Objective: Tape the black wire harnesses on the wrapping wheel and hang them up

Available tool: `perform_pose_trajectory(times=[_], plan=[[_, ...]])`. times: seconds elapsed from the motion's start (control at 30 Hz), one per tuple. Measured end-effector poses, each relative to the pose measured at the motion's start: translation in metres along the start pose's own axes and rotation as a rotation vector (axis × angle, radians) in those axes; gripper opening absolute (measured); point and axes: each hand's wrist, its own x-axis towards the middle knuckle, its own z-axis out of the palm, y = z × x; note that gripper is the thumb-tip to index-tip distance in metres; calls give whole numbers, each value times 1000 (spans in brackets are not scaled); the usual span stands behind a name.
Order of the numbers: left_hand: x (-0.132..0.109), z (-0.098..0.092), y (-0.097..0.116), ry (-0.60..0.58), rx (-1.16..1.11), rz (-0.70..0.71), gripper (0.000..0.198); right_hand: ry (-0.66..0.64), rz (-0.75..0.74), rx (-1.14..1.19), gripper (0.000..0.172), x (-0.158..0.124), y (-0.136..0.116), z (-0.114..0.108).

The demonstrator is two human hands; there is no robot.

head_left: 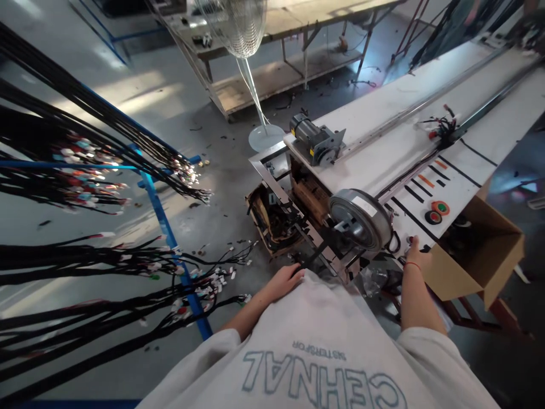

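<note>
My left hand [286,280] is in front of my shirt, fingers curled closed on the end of a black strip [314,257]. This strip runs toward the metal frame [279,192] at the end of the long white workbench [409,196]. My right hand [416,257] is at the near edge of the bench, fingers drawn together around a small dark spot; what they hold is too small to name. Between my hands stands a large round grey wheel-like unit [361,220]. Two tape rolls, one orange and green [440,208], lie beyond my right hand.
A cable bundle [445,133] lies along the bench, near a grey motor [307,132]. An open cardboard box [477,255] is at the right, another box [272,218] below the frame. Wire harnesses [85,261] hang over a blue rack [164,221]. A fan [255,91] stands behind.
</note>
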Motion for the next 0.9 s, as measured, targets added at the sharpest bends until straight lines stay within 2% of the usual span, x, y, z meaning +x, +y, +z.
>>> perform_pose_trajectory(times=[0.1,0.27,0.63,0.73,0.9], plan=[[5,0,2,26,5,6,40,-14,6,4,71,0,-1,-2],[27,4,11,52,48,4,38,-20,16,-32,72,-2,-3,-4],[64,10,49,91,72,67,38,-13,12,-4,77,-2,1,-3],[77,15,55,78,60,89,38,-16,11,-34,79,-2,1,-2],[105,19,59,127,14,113,45,-6,14,-16,77,-5,-1,-5]])
